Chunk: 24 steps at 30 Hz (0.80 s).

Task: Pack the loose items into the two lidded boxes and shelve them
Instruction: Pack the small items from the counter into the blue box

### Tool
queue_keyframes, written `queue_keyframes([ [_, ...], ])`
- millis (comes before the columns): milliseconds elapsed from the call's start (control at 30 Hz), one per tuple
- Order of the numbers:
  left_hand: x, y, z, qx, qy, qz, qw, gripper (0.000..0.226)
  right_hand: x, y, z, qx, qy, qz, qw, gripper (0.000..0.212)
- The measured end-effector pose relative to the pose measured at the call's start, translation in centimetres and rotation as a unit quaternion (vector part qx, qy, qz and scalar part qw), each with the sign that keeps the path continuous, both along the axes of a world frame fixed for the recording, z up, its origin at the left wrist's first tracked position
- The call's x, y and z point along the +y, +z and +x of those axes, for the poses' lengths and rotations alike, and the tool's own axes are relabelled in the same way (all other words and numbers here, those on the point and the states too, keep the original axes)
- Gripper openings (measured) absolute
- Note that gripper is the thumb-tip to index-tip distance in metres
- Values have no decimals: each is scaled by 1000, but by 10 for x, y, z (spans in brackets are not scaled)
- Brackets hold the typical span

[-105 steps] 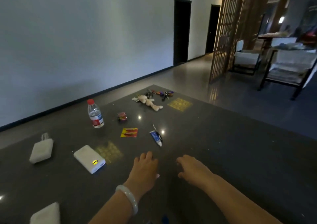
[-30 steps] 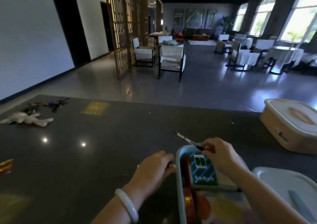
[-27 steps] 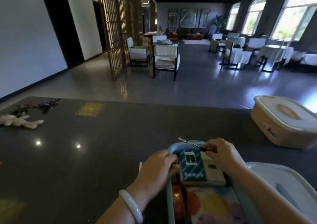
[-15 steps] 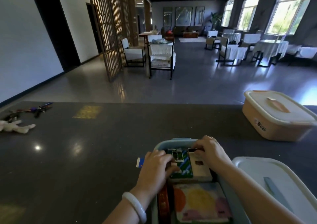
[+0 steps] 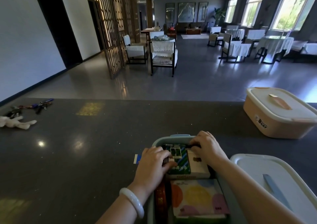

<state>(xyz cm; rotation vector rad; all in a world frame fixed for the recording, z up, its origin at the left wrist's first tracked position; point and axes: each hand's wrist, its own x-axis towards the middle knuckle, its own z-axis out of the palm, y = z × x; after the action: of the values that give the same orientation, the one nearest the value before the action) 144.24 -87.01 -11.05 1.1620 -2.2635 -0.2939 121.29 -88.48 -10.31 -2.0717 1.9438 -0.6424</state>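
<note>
Pen (image 5: 169,145) handling is judged easy: light, stiff, slim and smooth, so some rolling is to be expected; it is best pinched near one end and laid flat along the far wall of the open blue-grey box (image 5: 155,142); it is seen as a thin black barrel with pale print, lying crosswise at the far end of that box, beyond a green patterned pack (image 5: 180,162) and a cream carton (image 5: 197,165); one end is pinched under the curled fingers of the right hand (image 5: 207,148); the left hand (image 5: 152,162) appears to be closed round a blue-and-white tube (image 5: 136,159), whose flat end pokes out at the hand's left side while the fingertips rest on the green pack; the tube is judged soft and squeezable, better held by its body; a pastel-spotted pack (image 5: 197,198) fills the near part of the box; the box's lid (image 5: 253,172) lies just beside it on the counter (image 5: 85,146); a peach lidded box (image 5: 274,114) stands closed, well apart at the right; keys (image 5: 39,104) and a plush toy (image 5: 15,122) lie loose at the far left.
</note>
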Motion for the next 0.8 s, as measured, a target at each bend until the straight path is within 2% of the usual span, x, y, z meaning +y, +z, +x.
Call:
queue_keyframes([
  [233,1,0,-1,2,2,0,1000,25,-1,1,3,-23,-16,-9,1000,8],
  [433,0,2,-1,-23,1,6,1000,30,5,6,9,-106,-31,-35,993,8],
  [600,2,9,-4,-22,-8,36,999,28,15,18,35,-167,40,33,985,7],
  [700,5,13,-11,20,-13,69,997,39,17,20,43,-190,72,88,975,6],
  [800,7,15,-17,55,-21,112,992,42,19,21,43,-199,71,100,972,5],
])
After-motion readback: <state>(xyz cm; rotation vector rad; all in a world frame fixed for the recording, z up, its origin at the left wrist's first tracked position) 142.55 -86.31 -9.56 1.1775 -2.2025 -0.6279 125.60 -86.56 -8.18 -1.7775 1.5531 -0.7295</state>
